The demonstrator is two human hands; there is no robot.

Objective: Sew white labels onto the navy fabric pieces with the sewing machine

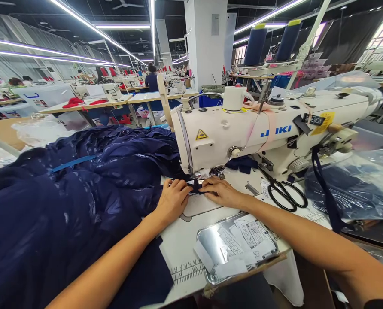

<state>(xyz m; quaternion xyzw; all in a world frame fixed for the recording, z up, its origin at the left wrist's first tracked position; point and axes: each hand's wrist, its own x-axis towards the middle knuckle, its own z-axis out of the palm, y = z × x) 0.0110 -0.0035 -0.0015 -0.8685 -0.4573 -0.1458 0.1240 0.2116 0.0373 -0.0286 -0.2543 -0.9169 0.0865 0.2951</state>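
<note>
The person's left hand point(174, 198) and right hand point(223, 192) face each other below the needle area of a white sewing machine with blue lettering point(211, 133), their fingertips on a narrow dark navy cloth piece point(196, 188). That piece lies between the hands, on the machine bed, just in front of the presser area. The fingers of both hands are bent and touch the cloth; I cannot tell whether they pinch it or only press it flat. A large rumpled heap of navy fabric point(82, 193) spreads beside the left arm, with a bright blue strip point(74, 163) across it. Black-handled metal scissors point(275, 184) lie beyond the right forearm, near a clear plastic bag point(372, 167) with navy cloth inside. Nearer the person, a shiny metal tray point(212, 241) holds loose white printed labels point(251, 234)
</note>
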